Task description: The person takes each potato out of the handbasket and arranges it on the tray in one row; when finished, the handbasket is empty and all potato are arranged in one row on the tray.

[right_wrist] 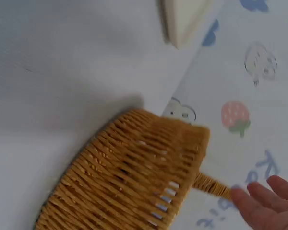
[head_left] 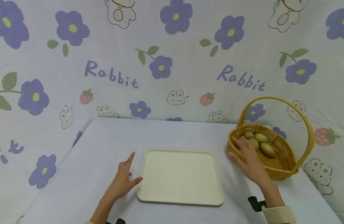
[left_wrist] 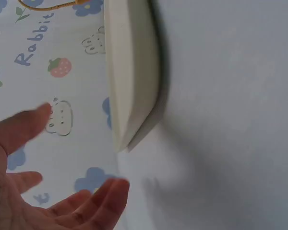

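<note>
A cream rectangular tray (head_left: 181, 177) lies flat on the white table. My left hand (head_left: 123, 182) is held at its left side, fingers spread, with the thumb tip overlapping the tray's edge in the head view; nothing is in its grasp. Over the left rim of a yellow woven basket (head_left: 285, 155) reaches my right hand (head_left: 251, 165), its fingers extended above the inside and no object held. Several oval, greenish-brown fruits (head_left: 267, 150) sit inside, close to those fingers. From the right wrist, the basket's woven side (right_wrist: 125, 172) shows, while the fruits are hidden.
The basket's tall arched handle (head_left: 309, 133) rises over its right side. A white cloth (head_left: 174, 46) printed with flowers and rabbits hangs behind the table (head_left: 85, 174). The basket stands at the table's right edge.
</note>
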`<state>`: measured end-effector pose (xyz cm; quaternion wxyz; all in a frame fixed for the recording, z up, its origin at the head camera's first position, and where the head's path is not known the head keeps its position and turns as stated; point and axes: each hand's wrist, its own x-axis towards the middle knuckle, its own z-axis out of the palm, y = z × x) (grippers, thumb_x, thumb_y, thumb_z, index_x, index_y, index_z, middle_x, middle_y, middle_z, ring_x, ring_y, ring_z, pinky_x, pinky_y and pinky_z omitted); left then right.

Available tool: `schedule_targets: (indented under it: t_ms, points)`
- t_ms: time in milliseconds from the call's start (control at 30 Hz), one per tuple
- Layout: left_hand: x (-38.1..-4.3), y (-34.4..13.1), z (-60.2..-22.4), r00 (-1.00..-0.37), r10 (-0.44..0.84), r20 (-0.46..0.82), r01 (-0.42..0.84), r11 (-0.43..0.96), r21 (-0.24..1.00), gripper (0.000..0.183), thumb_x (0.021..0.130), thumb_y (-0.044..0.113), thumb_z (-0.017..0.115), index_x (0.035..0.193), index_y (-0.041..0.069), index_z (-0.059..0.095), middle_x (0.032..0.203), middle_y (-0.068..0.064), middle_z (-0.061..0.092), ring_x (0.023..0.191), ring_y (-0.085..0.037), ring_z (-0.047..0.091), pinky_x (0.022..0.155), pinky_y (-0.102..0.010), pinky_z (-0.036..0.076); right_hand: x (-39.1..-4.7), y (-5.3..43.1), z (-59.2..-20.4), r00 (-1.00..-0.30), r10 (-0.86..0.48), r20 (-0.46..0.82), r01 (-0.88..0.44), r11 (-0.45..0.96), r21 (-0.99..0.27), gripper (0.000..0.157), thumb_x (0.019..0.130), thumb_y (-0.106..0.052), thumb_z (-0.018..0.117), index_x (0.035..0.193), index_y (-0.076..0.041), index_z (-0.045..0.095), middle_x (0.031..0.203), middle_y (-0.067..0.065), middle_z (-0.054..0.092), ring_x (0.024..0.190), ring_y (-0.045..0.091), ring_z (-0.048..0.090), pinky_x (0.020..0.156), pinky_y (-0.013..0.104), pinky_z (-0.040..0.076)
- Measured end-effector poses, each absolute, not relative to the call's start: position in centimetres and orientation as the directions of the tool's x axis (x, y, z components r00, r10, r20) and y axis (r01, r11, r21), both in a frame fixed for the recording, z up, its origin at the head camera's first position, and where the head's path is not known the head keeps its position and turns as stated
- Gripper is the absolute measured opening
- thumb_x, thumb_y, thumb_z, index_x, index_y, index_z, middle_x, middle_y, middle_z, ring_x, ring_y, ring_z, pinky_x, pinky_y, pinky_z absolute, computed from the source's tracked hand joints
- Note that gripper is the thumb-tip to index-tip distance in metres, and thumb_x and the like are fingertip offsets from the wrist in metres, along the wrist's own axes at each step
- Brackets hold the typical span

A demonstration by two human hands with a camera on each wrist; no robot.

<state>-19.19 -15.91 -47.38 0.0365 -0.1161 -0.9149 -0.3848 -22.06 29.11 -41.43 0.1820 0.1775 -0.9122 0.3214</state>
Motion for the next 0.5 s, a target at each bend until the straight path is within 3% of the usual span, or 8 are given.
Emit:
schedule_targets:
  t_ms: [100,233,400,500]
  points:
    - [-19.3,-15.5,-48.6,-0.98,0.182,0.081,0.174,0.588,0.79,0.089,0.079,0.007,0.073,0.149,0.009,0.017,0.119,-0.027,0.041,0.081,-0.02,0.052,0.063,-0.027,0.046,-23.4,31.0,-40.0,-0.893,-0.078,0.443,-0.378,0.662,-0.647,0.048,0.096,-0.022,0.052,0.137,0.0,0.041,0.138,0.027,0.036,0.124,0.048,0.035,0.091,0.065,0.032]
    - [-19.2,-15.0,-49.6,-0.983,0.174,0.063,0.155,0.588,0.794,0.08,0.077,-0.001,0.071,0.143,-0.001,0.027,0.102,-0.018,0.048,0.072,-0.013,0.049,0.06,-0.023,0.042,-25.7,33.4,-38.2,-0.915,0.132,0.381,-0.217,0.636,-0.741,0.051,0.098,-0.036,0.042,0.135,0.0,0.043,0.134,0.023,0.042,0.118,0.043,0.045,0.088,0.051,0.042]
    - [-19.2,-14.7,-49.8,-0.984,0.159,0.081,0.162,0.606,0.779,0.07,0.074,-0.006,0.068,0.137,-0.005,0.037,0.088,-0.009,0.049,0.067,-0.012,0.046,0.06,-0.024,0.041,-28.5,36.2,-37.3,-0.881,0.353,0.314,-0.056,0.582,-0.811,0.05,0.097,-0.043,0.04,0.129,-0.006,0.052,0.116,0.002,0.055,0.097,0.007,0.055,0.073,0.017,0.044]
    - [-19.2,-14.7,-50.0,-0.985,0.157,0.071,0.153,0.607,0.779,0.064,0.074,-0.007,0.066,0.133,-0.007,0.042,0.084,-0.005,0.05,0.066,-0.01,0.045,0.058,-0.022,0.04,-29.9,37.9,-37.4,-0.84,0.45,0.302,-0.011,0.542,-0.84,0.045,0.096,-0.042,0.044,0.122,-0.009,0.058,0.098,-0.013,0.055,0.08,-0.009,0.048,0.067,0.011,0.041]
